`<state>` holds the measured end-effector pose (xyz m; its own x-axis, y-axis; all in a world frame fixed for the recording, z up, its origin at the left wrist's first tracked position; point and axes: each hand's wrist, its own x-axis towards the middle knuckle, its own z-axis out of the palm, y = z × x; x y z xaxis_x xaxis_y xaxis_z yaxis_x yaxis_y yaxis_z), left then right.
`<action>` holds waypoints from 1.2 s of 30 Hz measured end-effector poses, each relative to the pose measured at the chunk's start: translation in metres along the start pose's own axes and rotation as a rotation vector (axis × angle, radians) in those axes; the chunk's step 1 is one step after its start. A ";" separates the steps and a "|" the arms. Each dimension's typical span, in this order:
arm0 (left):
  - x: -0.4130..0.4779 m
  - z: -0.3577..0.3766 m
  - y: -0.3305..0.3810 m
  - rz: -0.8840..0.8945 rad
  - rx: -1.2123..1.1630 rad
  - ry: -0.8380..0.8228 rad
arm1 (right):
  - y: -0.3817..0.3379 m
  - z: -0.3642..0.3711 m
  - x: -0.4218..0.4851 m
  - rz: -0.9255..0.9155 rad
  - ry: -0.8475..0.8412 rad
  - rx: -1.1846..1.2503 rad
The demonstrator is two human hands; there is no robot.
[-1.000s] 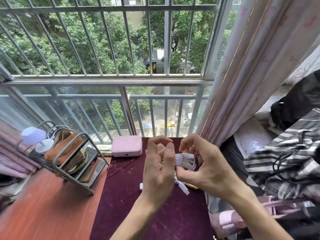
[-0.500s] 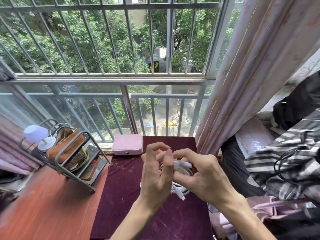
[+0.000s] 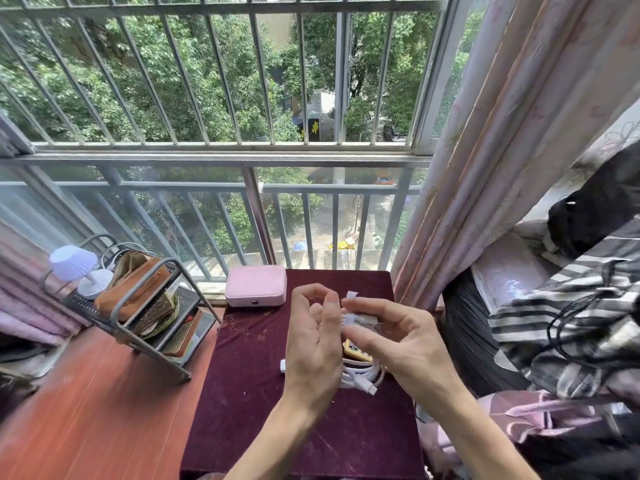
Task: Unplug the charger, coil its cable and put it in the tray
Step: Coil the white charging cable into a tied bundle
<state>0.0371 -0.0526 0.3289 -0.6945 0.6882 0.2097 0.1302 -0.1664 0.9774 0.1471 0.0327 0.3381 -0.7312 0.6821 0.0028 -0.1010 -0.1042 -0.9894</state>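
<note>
Standing at the table's far left corner, pink box (image 3: 255, 285). Left hand (image 3: 313, 344) loosely curled, fingers apart, holding nothing. White cable (image 3: 360, 377) coiled mid-table beneath both hands. Right hand (image 3: 398, 344) pinches a white piece, possibly the charger (image 3: 358, 318).

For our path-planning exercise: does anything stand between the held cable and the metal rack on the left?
Nothing visible stands between the coiled cable and the metal rack. The pink box sits farther back, off that line. A brown pouch and lamp crowd the rack's top shelf.
</note>
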 end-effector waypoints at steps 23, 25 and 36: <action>-0.006 0.013 -0.004 -0.232 -0.101 0.069 | 0.027 -0.015 -0.009 -0.644 0.139 -0.637; -0.006 0.013 -0.005 -0.240 -0.066 0.080 | 0.026 -0.015 -0.009 -0.622 0.155 -0.603; -0.008 0.009 -0.003 -0.130 0.153 0.043 | 0.010 -0.025 0.002 -0.592 0.025 -0.641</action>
<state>0.0486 -0.0512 0.3243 -0.7413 0.6660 0.0832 0.1411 0.0333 0.9894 0.1615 0.0512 0.3241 -0.6628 0.5116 0.5467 -0.0555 0.6946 -0.7172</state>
